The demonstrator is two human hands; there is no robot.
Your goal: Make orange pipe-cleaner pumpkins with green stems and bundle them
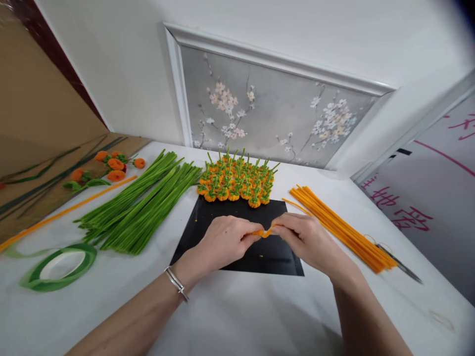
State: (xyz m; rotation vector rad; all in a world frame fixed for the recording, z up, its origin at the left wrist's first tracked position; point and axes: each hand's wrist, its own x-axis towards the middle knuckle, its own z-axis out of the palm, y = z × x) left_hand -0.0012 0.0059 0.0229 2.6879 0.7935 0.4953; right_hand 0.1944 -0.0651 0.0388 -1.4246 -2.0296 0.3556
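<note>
Pinched between the fingertips of both hands is a short, bent piece of orange pipe cleaner [266,233]. My left hand [228,240] grips its left end, and my right hand [302,235] closes on the other end. Much of the piece is hidden by the fingers. Both hands are held above a black mat [245,262]. Beyond them, at the mat's far edge, stand rows of small orange and green pipe-cleaner pieces [235,180] with green stems pointing up.
Green pipe cleaners [144,202] lie bundled at left, with a roll of green tape [59,267] nearer. Orange pipe cleaners [341,230] and pointed scissors or tweezers [404,267] lie at right. Orange flowers [116,168] rest on brown cardboard. A wall [278,104] bounds the back.
</note>
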